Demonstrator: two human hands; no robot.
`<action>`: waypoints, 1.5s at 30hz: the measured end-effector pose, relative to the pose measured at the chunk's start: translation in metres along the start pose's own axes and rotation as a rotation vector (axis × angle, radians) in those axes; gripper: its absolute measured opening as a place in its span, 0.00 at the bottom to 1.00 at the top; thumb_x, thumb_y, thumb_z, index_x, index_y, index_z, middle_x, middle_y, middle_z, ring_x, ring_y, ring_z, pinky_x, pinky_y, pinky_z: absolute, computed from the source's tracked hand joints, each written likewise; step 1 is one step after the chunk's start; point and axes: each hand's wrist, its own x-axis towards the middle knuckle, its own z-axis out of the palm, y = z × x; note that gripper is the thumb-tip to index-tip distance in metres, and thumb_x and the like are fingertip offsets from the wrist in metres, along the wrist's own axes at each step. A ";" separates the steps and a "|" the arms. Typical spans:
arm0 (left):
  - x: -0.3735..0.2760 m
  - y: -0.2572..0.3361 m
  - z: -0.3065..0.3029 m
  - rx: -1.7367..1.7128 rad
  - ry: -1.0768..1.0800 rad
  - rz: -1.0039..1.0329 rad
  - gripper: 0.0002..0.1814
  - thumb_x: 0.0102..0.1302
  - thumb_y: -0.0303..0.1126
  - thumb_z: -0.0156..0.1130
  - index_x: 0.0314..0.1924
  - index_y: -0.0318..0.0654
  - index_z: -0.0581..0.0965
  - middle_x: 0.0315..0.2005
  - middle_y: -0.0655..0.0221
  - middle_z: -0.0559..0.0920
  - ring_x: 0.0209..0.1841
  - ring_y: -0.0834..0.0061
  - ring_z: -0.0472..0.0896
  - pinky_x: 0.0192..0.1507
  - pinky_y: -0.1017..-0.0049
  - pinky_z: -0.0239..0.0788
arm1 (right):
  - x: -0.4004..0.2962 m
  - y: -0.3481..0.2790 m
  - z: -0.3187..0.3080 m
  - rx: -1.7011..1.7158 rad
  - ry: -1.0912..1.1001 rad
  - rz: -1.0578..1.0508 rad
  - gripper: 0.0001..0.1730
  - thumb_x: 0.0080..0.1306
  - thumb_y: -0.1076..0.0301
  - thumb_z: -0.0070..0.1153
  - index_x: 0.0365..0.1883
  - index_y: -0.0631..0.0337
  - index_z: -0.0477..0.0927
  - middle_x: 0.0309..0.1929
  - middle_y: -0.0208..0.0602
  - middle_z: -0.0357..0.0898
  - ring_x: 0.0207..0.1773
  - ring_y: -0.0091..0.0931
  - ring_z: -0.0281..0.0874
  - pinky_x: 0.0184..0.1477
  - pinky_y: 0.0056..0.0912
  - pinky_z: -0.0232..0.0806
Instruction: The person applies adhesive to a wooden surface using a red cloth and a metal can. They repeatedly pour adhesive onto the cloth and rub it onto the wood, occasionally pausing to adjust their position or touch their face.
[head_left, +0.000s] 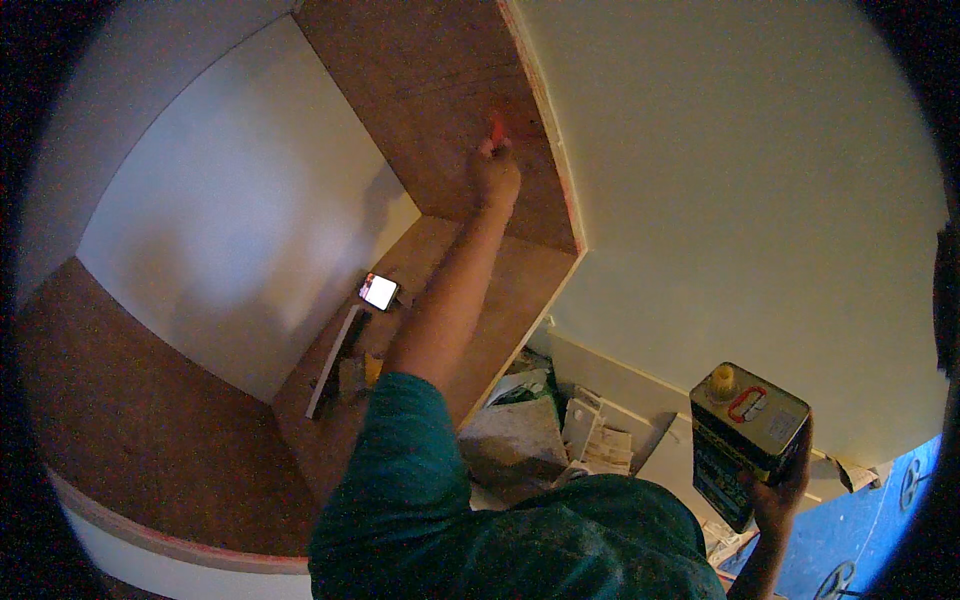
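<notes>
Up and forward, my left hand (496, 176) grips a small red tool (498, 129), possibly a spreader, against the brown wood panel (442, 82) of an open cabinet-like box. The tool's exact shape is blurred. At the lower right, my right hand (776, 495) clasps a rectangular metal can (739, 442) from its side and lower edge. This can has a yellowish spout cap (724, 381), a red carry handle (748, 405) and a dark label bearing writing. It is held slightly tilted, well apart from the box.
Inside the box, a lit phone (379, 291) rests by the pale back panel (225, 202), near a light strip (332, 361) and a yellow object (373, 369). Scraps and boards (592, 427) clutter the floor below. A blue surface (847, 525) lies at right.
</notes>
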 end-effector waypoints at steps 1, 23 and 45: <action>-0.015 0.019 0.000 0.016 -0.002 -0.036 0.18 0.74 0.41 0.57 0.43 0.30 0.81 0.34 0.50 0.85 0.39 0.53 0.83 0.42 0.60 0.72 | -0.001 -0.002 0.000 0.039 -0.006 0.002 0.68 0.44 0.73 0.77 0.82 0.59 0.50 0.75 0.43 0.65 0.72 0.35 0.69 0.70 0.41 0.68; -0.097 0.045 -0.058 -0.406 -0.134 -0.340 0.22 0.78 0.44 0.57 0.59 0.34 0.78 0.54 0.66 0.82 0.56 0.70 0.78 0.63 0.69 0.66 | 0.000 0.011 -0.015 -0.121 -0.010 -0.049 0.67 0.46 0.74 0.75 0.82 0.59 0.49 0.76 0.42 0.62 0.74 0.35 0.65 0.72 0.44 0.66; 0.149 -0.127 -0.157 -0.796 -0.196 -0.203 0.14 0.68 0.26 0.58 0.51 0.37 0.83 0.40 0.70 0.85 0.38 0.73 0.82 0.41 0.71 0.75 | -0.020 0.030 -0.012 -0.115 0.141 -0.050 0.68 0.46 0.64 0.80 0.82 0.62 0.51 0.79 0.42 0.58 0.77 0.33 0.60 0.75 0.41 0.58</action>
